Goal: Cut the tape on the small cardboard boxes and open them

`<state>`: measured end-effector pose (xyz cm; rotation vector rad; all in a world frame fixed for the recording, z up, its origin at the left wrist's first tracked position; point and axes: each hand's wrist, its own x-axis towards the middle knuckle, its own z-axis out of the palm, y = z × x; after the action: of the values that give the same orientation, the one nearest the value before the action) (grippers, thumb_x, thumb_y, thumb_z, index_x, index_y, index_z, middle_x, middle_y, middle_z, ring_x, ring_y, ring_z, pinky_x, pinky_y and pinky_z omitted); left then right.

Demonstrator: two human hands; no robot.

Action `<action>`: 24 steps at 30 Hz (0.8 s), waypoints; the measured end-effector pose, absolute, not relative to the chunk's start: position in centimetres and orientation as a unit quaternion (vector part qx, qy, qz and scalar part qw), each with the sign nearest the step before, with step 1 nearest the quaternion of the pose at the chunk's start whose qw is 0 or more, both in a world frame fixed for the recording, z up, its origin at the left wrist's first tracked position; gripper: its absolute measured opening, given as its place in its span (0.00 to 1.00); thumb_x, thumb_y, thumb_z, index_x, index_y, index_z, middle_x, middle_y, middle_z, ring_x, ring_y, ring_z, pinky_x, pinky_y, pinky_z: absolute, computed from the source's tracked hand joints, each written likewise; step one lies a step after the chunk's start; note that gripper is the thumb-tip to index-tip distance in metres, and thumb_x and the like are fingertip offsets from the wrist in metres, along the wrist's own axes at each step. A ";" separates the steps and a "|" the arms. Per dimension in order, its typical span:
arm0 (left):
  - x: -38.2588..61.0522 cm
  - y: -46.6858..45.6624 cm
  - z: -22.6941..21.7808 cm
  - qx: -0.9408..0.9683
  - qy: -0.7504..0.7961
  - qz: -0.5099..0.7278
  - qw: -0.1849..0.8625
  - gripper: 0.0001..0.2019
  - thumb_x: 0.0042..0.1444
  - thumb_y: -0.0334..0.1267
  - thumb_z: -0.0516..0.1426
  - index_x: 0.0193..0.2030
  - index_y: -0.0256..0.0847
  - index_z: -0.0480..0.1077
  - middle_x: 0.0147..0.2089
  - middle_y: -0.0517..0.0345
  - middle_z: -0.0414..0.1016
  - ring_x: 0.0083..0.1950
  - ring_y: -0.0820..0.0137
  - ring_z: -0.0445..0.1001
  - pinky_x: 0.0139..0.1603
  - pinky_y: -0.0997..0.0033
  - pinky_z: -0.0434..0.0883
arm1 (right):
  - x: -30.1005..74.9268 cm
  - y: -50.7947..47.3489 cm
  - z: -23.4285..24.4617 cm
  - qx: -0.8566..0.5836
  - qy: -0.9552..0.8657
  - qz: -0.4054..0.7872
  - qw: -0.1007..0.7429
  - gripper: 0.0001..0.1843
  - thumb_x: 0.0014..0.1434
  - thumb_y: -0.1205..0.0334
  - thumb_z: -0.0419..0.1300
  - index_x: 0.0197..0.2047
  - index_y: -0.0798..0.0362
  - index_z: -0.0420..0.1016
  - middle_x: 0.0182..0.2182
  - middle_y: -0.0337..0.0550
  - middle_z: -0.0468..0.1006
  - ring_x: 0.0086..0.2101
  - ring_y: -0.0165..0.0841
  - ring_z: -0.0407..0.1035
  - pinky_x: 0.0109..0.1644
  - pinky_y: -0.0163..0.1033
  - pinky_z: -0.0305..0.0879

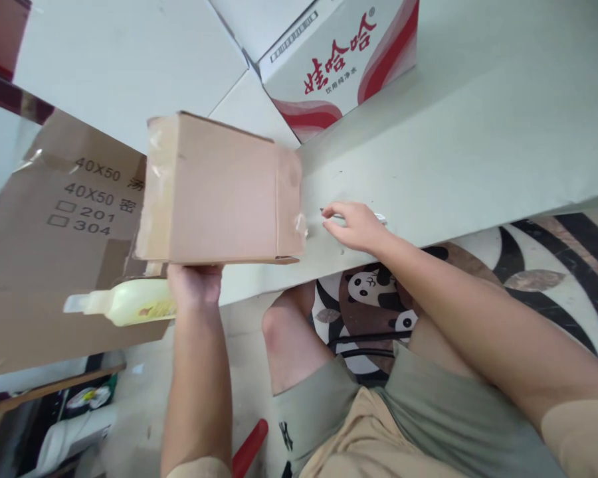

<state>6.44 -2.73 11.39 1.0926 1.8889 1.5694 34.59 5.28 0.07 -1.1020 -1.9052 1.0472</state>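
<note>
My left hand (pixel 198 284) is under a small plain cardboard box (pixel 224 192), gripping its lower side; most of its fingers are hidden behind the box. Clear tape shows on the box's end flaps, and the box is raised in front of the white table. To its right, my right hand (pixel 353 226) rests low over the tabletop with its fingers curled around a thin object. Only a dark tip and a pale end of that object show, so its kind is unclear. Beside my left wrist is a pale yellow bottle (pixel 142 302) with a whitish cap, partly covered by the wrist.
A white and red printed carton (pixel 343 66) stands at the back of the table (pixel 478 133). At the left is a large brown carton (pixel 54 265) with black printing. Under the table edge are a panda-patterned surface (pixel 369 289), my knees and a red bar (pixel 250 448).
</note>
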 end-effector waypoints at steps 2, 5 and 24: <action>7.3 -3.4 10.5 0.303 0.672 0.604 0.303 0.12 0.57 0.47 0.55 0.41 0.44 0.74 0.45 0.52 0.80 0.54 0.60 0.77 0.44 0.67 0.78 | 34.4 4.8 0.5 -0.364 -0.723 0.441 0.388 0.17 0.62 0.56 0.53 0.46 0.53 0.78 0.47 0.49 0.81 0.48 0.42 0.74 0.54 0.46 0.65; 8.8 -4.8 7.6 0.182 0.719 0.566 0.360 0.09 0.50 0.38 0.60 0.39 0.42 0.74 0.40 0.51 0.81 0.45 0.62 0.79 0.36 0.70 0.78 | 34.3 4.2 0.8 -0.294 -0.710 0.469 0.436 0.18 0.61 0.57 0.51 0.46 0.54 0.77 0.49 0.50 0.80 0.49 0.43 0.73 0.54 0.46 0.66; 11.3 -8.4 2.1 0.300 0.628 0.654 0.295 0.14 0.49 0.45 0.60 0.41 0.45 0.78 0.51 0.52 0.81 0.62 0.59 0.72 0.61 0.62 0.69 | 36.1 1.7 2.2 -0.332 -0.732 0.504 0.315 0.28 0.55 0.52 0.63 0.57 0.54 0.72 0.52 0.53 0.80 0.50 0.48 0.74 0.52 0.51 0.69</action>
<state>11.32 -8.40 2.12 0.7995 1.6711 1.7417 36.07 1.70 2.18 -0.8742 -1.9299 1.3281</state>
